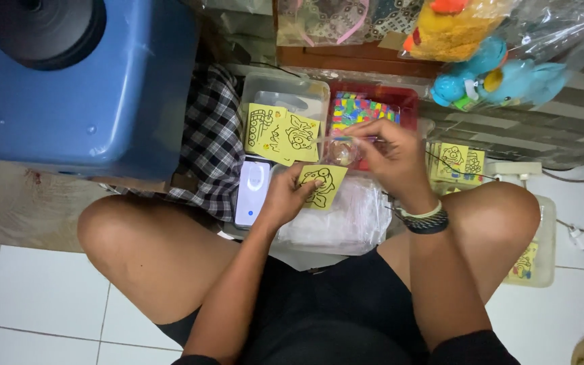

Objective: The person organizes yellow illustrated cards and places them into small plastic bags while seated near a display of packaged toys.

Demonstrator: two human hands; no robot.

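The person is sitting cross-legged on the floor, and the left hand (285, 196) is pinching a yellow square card (321, 184) printed with a black cartoon fish, thumb on the face and the other fingers curling behind it, so the card is facing up toward the eyes at about the middle of the view. The right hand (390, 154), at roughly two o'clock from that card, is closing its fingertips together on a small clear packet (341, 150) and what looks like a thin stick; it is too blurred to tell exactly what is clamped. Both hands are hovering over a stack of clear plastic sleeves (346, 220) resting between the knees, likely kept close so each piece is within easy reach. At eleven o'clock from the held card, a clear tray (285, 91) is holding more yellow cards (280, 133), laid flat with their drawings up. At twelve o'clock a red tray (400, 94) is holding many-coloured small packets (359, 111). A phone (252, 192) is lying screen-up just beside the left hand at nine o'clock. Further yellow cards (459, 162) are sitting at three o'clock beyond the right wrist, which is wearing a dark bracelet (427, 220). A blue plastic tub (82, 88) is standing at ten o'clock, and bagged soft toys (488, 74) are lying at one o'clock.
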